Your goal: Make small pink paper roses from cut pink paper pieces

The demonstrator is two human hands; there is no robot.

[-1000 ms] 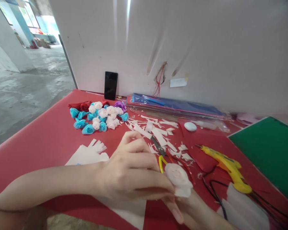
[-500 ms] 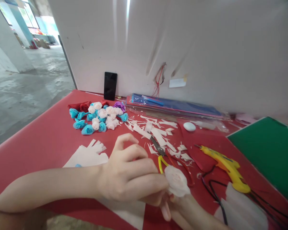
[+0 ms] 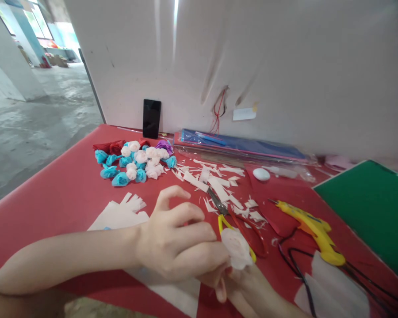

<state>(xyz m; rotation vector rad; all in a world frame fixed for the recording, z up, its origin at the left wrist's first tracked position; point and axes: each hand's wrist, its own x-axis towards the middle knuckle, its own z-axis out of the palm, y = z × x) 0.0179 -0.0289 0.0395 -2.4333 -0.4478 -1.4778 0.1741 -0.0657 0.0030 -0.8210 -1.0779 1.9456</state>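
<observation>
A white paper flower (image 3: 237,249) is pinched between my two hands, its rolled layers facing up and to the right. My left hand (image 3: 181,240) closes thumb and forefinger at the flower's base, while its other fingers curl loosely. From the lower right, my right hand (image 3: 230,285) meets it under the flower; most of its fingers are hidden behind the left hand. Just behind the flower lie scissors (image 3: 223,208) with red and yellow handles, partly covered by it. White paper (image 3: 172,289) lies below my left wrist, and more cut white paper (image 3: 112,216) beyond the forearm.
Blue, white, red and purple paper flowers (image 3: 132,162) are heaped at the back left, near an upright phone (image 3: 151,118). White scraps (image 3: 219,187) lie behind the scissors. A yellow glue gun (image 3: 310,227) with black cord, white petals (image 3: 331,287) and a green board (image 3: 368,212) are right.
The flower and my right hand have shifted slightly left, and the flower has turned a little. More of the yellow scissor handle shows. My left hand has barely moved.
</observation>
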